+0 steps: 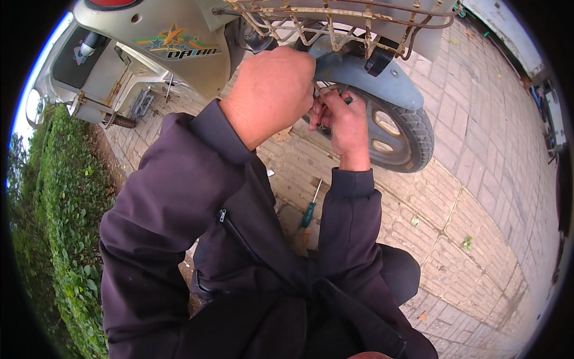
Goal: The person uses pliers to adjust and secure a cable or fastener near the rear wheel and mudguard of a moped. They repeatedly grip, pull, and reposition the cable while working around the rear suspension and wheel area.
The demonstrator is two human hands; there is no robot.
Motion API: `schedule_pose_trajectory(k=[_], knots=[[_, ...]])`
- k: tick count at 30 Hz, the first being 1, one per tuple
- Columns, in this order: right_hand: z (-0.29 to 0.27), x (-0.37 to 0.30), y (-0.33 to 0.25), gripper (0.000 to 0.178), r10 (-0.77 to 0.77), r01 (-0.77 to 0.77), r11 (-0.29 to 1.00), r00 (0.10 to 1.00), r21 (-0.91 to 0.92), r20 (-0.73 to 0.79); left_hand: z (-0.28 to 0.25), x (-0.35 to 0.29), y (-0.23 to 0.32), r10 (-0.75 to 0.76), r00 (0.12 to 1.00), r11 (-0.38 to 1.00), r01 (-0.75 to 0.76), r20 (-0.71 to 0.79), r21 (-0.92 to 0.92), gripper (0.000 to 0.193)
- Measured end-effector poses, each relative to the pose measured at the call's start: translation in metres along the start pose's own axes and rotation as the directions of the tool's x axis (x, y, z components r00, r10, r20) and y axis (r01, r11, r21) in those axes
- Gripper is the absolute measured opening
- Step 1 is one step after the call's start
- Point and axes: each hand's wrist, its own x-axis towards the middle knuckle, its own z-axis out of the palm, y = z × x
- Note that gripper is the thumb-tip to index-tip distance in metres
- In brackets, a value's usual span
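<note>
Close together beside the front wheel (421,133), the left hand (272,90) is curled (on what, I cannot tell) and the right hand (347,125) pinches a small dark piece (348,100). A star decal (174,37) with lettering marks the fairing (113,27). Paving (478,113), hedge-lined (69,227) at its left edge, stretches rightward past the wheel.

Soft daylight falls evenly, while fisheye distortion bends the edges.

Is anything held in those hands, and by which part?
The right hand seems to pinch a small dark piece in its fingers by the front wheel; which part is gripped cannot be told. Whatever the left hand may hold is hidden.
</note>
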Motion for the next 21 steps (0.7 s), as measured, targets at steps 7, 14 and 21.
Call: schedule_pose_trajectory(k=[7, 14, 21], knots=[[-0.005, 0.002, -0.002, 0.017, 0.028, -0.022, 0.996, 0.997, -0.087, 0.068, -0.021, 0.009, -0.020, -0.170, 0.859, 0.637, 0.470, 0.484, -0.611, 0.027], [0.001, 0.001, -0.001, 0.020, 0.006, -0.007, 1.000, 1.000, -0.020, -0.018, -0.018, 0.004, -0.031, 0.070, 0.781, 0.154, 0.607, 0.621, -0.780, 0.026], [0.002, -0.002, -0.006, 0.020, 0.000, -0.003, 0.997, 0.999, -0.076, -0.038, -0.002, -0.008, -0.036, 0.165, 0.714, -0.024, 0.693, 0.680, -0.721, 0.033]])
